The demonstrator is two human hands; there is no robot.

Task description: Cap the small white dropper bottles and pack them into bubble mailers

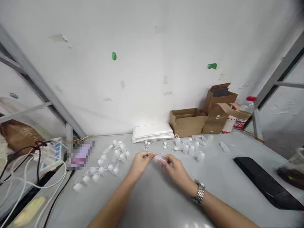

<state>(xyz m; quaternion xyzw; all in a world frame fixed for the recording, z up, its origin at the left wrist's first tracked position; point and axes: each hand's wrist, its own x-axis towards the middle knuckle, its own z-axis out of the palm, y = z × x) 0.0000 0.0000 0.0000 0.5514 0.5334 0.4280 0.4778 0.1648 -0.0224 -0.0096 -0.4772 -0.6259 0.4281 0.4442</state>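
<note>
Over the middle of the grey table, a small clear plastic bottle point(161, 159) lies on its side between my hands. My right hand point(177, 173) has its fingers closed around the bottle's right end. At the other end, my left hand point(140, 163) pinches with thumb and forefinger; whether it grips the bottle or a small part there is hard to see. To the left stand several small white capped bottles point(95, 178) with thin straps. More white bottles point(191, 149) stand to the right. Some loose white caps point(165, 145) lie just beyond my hands.
A stack of white sheets point(153, 131) lies against the wall, beside an open cardboard box point(188, 122). A black, flat object point(268, 182) rests at the right. On the left are tangled cables point(30, 177), a power strip point(53, 155) and a pixelated purple item point(82, 154).
</note>
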